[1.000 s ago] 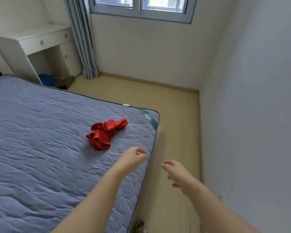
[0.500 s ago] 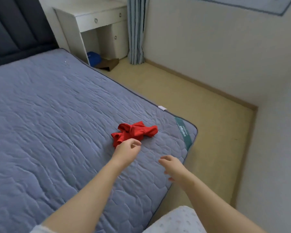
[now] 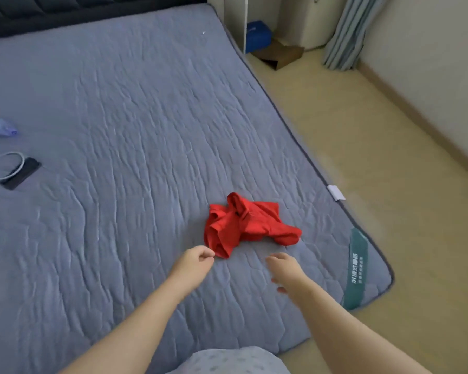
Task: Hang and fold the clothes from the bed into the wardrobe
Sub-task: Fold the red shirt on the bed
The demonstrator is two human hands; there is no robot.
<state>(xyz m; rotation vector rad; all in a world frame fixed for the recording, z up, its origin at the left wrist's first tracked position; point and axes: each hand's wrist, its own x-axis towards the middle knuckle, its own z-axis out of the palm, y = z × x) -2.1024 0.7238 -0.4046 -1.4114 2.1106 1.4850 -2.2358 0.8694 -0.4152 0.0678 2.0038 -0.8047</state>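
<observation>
Lying well left of the red garment (image 3: 243, 225) is a phone (image 3: 21, 173).

Plain bright red on the crumpled garment (image 3: 249, 225) just ahead of the left hand (image 3: 196, 261) and right hand (image 3: 284, 268). Grey-blue beneath both, quilted in wavy cell-like stitching, on the mattress cover (image 3: 119, 103). Dark green with white characters on the label (image 3: 358, 265) right of the right hand. Black on the phone (image 3: 21, 173) far left of the left hand.
</observation>
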